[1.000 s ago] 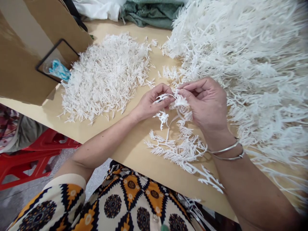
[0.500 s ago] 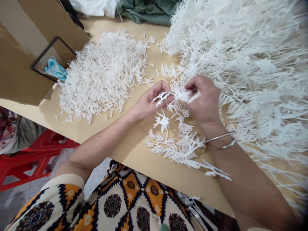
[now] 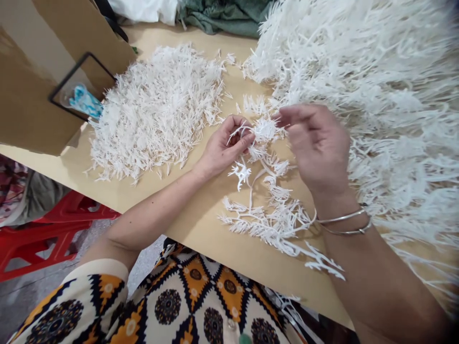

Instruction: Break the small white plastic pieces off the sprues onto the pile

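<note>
Near the middle, my left hand (image 3: 225, 145) pinches a white branched plastic sprig (image 3: 265, 129) between thumb and fingers. My right hand (image 3: 317, 143), blurred and with its fingers apart, hovers just right of that sprig; I see nothing in it. Below both hands lie white feathery stems (image 3: 272, 222) on the tan tabletop (image 3: 201, 220). Up and left of my left hand is a heap of short white pieces (image 3: 158, 110). A much larger pile of long white branches (image 3: 387, 95) fills the right side, partly behind my right hand.
At the upper left stands a cardboard box (image 3: 32, 95) with a black wire frame (image 3: 68, 79) and a clear cup holding something blue and white (image 3: 85, 101). Green cloth (image 3: 222, 16) lies at the back edge. A red stool (image 3: 39, 243) is beside the table, lower left.
My right hand has moved right, away from the sprig, and its fingers have spread. My left hand still pinches the sprig and has barely moved.
</note>
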Tool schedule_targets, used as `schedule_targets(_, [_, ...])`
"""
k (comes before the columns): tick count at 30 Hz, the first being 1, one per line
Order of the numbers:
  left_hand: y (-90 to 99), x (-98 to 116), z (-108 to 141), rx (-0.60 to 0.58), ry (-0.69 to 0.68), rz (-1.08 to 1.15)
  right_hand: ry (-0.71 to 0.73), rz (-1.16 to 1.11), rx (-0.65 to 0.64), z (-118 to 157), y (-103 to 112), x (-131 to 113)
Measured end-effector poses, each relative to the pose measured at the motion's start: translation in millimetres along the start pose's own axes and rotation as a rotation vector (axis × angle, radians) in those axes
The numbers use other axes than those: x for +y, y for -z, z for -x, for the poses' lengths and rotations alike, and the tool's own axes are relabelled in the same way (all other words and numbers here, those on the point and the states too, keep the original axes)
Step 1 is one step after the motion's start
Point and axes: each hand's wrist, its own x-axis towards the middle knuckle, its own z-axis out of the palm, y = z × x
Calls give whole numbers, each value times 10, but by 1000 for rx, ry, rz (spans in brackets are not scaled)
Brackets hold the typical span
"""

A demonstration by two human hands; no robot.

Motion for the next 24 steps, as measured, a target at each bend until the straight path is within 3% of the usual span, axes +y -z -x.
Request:
schedule_targets(3, [-16,40,9,-2,6,-17,-35,118,-18,28,-32,35])
schedule_targets(6, [-39,118,20,-19,20,-11,-131,65,28,50,-85,69])
schedule_targets(11, [-41,217,17,13,31,-90,-189,29,-8,61,-111,57])
schedule_targets(16, [-48,261,27,2,27,-113,-263,12,47,83,-103,248])
schedule_targets(19, [-65,279,47,-33,41,-72,-308,4,171,70,-60,410])
schedule_targets(21, [-72,282,53,-33,58,-41,-309,-15,211,52,-32,446])
schedule_targets(24, [-74,275,51,13,93,-35,-246,-9,134,35,-37,347])
